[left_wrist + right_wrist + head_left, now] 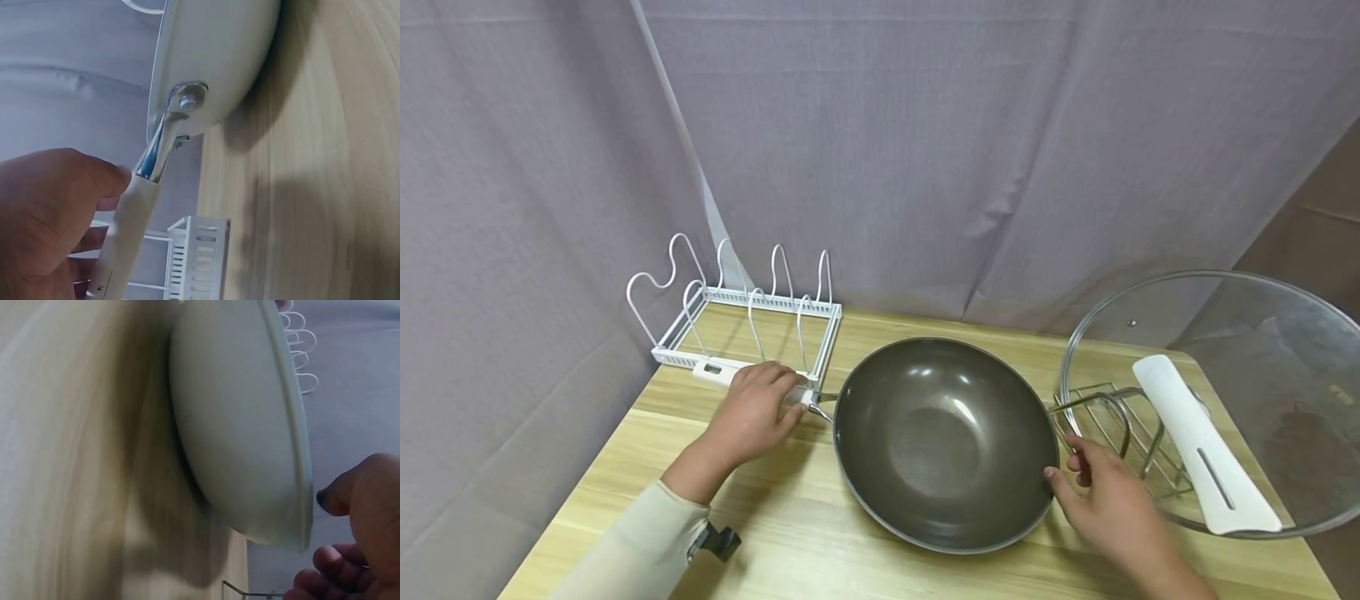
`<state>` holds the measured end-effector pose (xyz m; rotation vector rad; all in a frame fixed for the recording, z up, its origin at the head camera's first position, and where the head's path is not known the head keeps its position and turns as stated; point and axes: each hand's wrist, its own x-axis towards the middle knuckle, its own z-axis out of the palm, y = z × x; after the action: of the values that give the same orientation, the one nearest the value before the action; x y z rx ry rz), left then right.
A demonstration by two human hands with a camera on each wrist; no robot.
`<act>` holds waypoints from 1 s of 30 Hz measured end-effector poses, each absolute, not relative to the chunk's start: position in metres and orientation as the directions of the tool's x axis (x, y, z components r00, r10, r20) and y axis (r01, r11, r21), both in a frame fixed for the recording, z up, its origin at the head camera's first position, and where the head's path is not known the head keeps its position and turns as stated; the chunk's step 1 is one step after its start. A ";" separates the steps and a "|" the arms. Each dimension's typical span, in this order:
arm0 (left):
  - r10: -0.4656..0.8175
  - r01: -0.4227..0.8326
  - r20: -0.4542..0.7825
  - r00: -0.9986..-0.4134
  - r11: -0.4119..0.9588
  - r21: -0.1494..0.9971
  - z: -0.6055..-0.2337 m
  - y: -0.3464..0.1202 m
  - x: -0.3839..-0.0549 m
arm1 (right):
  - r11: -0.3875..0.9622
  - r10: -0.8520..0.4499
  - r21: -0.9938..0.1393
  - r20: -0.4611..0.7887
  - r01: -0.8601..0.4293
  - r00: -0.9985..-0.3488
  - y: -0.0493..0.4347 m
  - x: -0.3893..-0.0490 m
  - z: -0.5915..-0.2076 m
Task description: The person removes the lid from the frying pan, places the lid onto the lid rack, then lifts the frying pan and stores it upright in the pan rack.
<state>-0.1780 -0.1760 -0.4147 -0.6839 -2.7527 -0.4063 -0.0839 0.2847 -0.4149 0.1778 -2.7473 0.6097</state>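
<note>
A dark wok [936, 450] with a pale outer side [231, 419] sits on the wooden table. Its white handle [130, 219] points left, joined to the wall by a shiny metal neck [156, 147]. My left hand [752, 417] grips that handle, thumb along the near side and fingers behind it. At the opposite rim is my right hand [1108, 500], thumb beside the edge and the other fingers loosely bent. In the right wrist view a small gap shows between thumb [337, 497] and rim, and the hand holds nothing.
Behind the handle stands a white rack [835, 333] with several wire loops. At the right, a large glass lid [1277, 350] with a white grip [1206, 446] leans in a metal wire rack [1126, 417]. A grey curtain [887, 167] hangs along the table's [797, 542] back edge.
</note>
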 end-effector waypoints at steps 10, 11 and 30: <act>0.423 0.498 0.364 -0.830 0.856 0.140 -0.421 -0.175 -0.179 | 0.897 -0.050 -0.402 0.320 -0.184 -0.946 0.282 -0.081 -0.422; 0.422 0.499 0.374 -0.826 0.856 0.136 -0.422 -0.174 -0.179 | 0.897 -0.046 -0.405 0.315 -0.178 -0.948 0.282 -0.081 -0.422; 0.388 0.500 0.461 -0.798 0.853 0.148 -0.431 -0.174 -0.174 | 0.872 -0.006 -0.472 0.260 -0.132 -0.966 0.285 -0.087 -0.424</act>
<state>-0.1737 -0.1736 -0.4309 -0.6563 -2.6071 -0.3670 -0.0872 0.2845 -0.4242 0.1044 -2.7930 0.7301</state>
